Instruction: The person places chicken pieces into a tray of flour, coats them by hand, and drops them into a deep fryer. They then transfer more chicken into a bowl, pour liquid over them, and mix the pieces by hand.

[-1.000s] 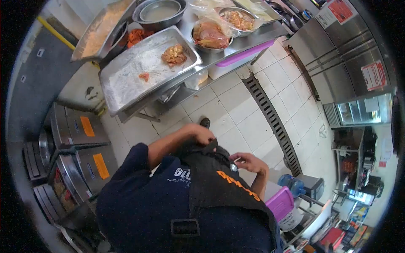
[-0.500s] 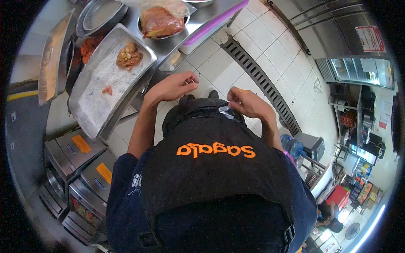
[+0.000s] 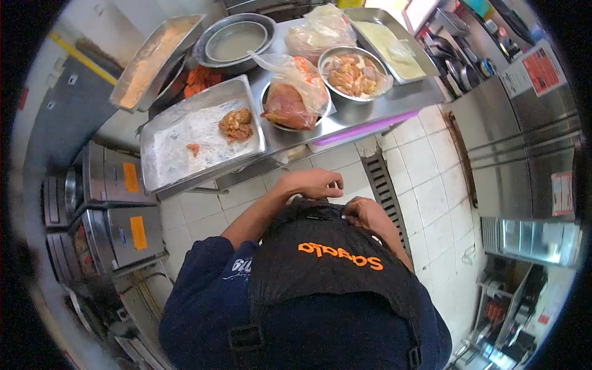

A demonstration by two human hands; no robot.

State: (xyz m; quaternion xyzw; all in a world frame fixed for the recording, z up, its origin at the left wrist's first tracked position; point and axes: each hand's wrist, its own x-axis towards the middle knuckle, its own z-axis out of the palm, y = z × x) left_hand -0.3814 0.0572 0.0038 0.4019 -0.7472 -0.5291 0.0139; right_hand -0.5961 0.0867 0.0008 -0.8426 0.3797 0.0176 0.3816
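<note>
My left hand (image 3: 311,183) hovers in front of my waist, just above the black apron (image 3: 296,271). Its fingers are loosely bent and apart, with nothing seen in them. At the apron's pocket edge, my right hand (image 3: 369,216) has its fingers closed; a small pale bit shows at the fingertips, too small to name. Ahead of the left hand lies a metal tray of white flour (image 3: 179,169), with a clump of raw, marinated meat (image 3: 236,125) and a small meat scrap (image 3: 193,149) on the flour.
Across the steel table (image 3: 394,102) stand a bowl of bagged raw meat (image 3: 290,105), a bowl of meat pieces (image 3: 354,74), a basin of cloudy liquid (image 3: 237,43) and a tray of breading (image 3: 157,61). Fryers (image 3: 126,228) stand at left; a floor drain (image 3: 385,191) runs at right.
The view has tilted up and turned, showing more of the table. My right hand has closed in at the pocket, and the silvery thing seen there earlier no longer shows clearly.
</note>
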